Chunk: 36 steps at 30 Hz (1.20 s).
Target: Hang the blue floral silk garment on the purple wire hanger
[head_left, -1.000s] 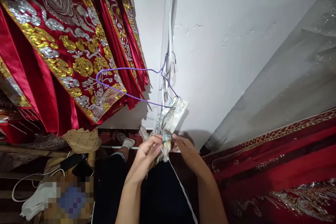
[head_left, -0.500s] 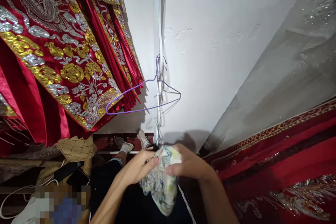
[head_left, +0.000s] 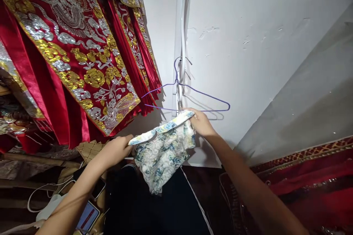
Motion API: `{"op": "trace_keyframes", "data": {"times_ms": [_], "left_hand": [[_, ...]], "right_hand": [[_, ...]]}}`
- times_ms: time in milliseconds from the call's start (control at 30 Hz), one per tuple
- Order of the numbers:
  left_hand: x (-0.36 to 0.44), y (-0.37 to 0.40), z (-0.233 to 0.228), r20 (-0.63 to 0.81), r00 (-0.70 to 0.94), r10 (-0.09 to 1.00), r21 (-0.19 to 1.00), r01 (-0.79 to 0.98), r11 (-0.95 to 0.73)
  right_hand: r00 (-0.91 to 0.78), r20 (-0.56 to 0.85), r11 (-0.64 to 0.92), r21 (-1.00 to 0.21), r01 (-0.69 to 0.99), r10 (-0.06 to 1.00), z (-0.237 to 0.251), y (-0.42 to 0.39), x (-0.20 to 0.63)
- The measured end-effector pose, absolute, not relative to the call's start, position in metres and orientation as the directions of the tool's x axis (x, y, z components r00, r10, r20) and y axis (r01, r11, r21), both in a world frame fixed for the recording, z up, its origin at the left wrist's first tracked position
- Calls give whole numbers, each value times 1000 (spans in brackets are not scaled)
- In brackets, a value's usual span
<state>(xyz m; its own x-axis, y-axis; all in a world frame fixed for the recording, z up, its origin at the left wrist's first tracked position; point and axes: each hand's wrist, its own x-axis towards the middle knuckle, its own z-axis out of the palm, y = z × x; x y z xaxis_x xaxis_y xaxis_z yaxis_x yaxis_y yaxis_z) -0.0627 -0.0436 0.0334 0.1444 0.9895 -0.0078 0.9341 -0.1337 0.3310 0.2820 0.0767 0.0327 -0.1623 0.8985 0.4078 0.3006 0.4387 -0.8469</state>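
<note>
A white floral garment (head_left: 162, 154) with a blue and yellow pattern hangs crinkled between my hands, its smooth top band pulled out straight and slanting up to the right. My left hand (head_left: 120, 148) is closed on the band's left end. At the other end, my right hand (head_left: 202, 122) pinches the band, thumb in front. Just above hangs a purple wire hanger (head_left: 204, 94), hooked on a white upright rail (head_left: 182, 18) and bare of clothing. The hanger's left end is partly lost against the red costume; my right hand is close to its lower bar.
Red costumes with gold and silver sequins (head_left: 93, 77) hang at the left. Red embroidered fabric (head_left: 303, 176) and a sheer grey cover (head_left: 311, 91) fill the right. A lit phone (head_left: 88, 216) and white cables (head_left: 33, 198) lie at lower left, beside a bamboo frame.
The garment was bunched between both hands low down; now it is raised and opened out by its band, my hands spread apart. The hanger has turned, its right arm swinging outward.
</note>
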Motion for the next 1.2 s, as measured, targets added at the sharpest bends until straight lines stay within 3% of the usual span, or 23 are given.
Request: {"op": "trace_keyframes", "data": {"times_ms": [100, 233, 333, 500, 700, 800, 900, 1033, 1100, 1200], "left_hand": [[-63, -33, 38, 52, 196, 979, 333, 921, -202], [-47, -18, 44, 283, 273, 919, 392, 842, -371], [-30, -5, 56, 394, 258, 882, 449, 784, -429], [-15, 20, 74, 449, 191, 873, 548, 713, -438], [-32, 39, 69, 204, 185, 961, 434, 863, -259], [-34, 34, 74, 341, 260, 904, 396, 832, -389], [-23, 30, 87, 518, 261, 815, 444, 732, -516], [-6, 38, 100, 624, 260, 737, 463, 636, -617], [-3, 45, 102, 626, 285, 726, 402, 679, -614], [-3, 52, 100, 610, 324, 723, 310, 742, -594]], "right_hand": [[-102, 430, 429, -792, 435, 897, 29, 76, 300], [-75, 416, 392, -761, 516, 906, 49, 59, 322], [-121, 413, 413, -753, 512, 903, 63, 48, 323], [-166, 426, 454, -777, 436, 889, 65, 41, 319], [-158, 397, 424, -786, 449, 904, 64, 37, 322], [-188, 405, 447, -802, 397, 895, 61, 39, 318], [-234, 383, 443, -840, 313, 893, 55, 38, 309], [-291, 355, 435, -852, 291, 889, 55, 25, 304], [-235, 375, 438, -822, 363, 897, 57, 17, 310], [-6, 486, 433, -773, 463, 874, 60, 14, 332]]}}
